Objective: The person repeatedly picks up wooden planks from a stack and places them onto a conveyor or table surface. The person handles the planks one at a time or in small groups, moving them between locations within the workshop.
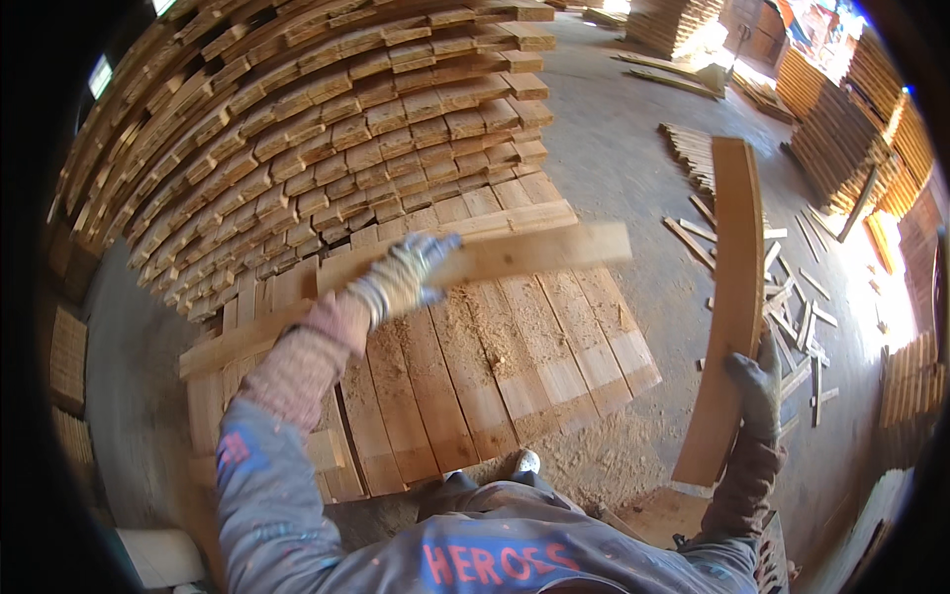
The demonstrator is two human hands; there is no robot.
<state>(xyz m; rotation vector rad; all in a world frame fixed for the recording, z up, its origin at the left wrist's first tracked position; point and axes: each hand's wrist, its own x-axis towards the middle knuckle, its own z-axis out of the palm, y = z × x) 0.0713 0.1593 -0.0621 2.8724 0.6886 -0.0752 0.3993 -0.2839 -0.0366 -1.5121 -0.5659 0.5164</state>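
Left hand (404, 277): my glove is clamped across the pale plank (544, 252), thumb at one edge and fingers at the other, a little blurred
Pale plank: crosswise over the row of boards (430, 406); I cannot tell whether it touches them
Right hand (759, 391): I have it closed on the long board (730, 297), at the right edge of its lower part
Long board: to my right, well apart from the pale plank
Wood shavings (495, 327): strewn over the row in front of me
Timber stack (376, 129): layered high beyond the row
Offcuts (792, 307): scattered on the floor (599, 129)
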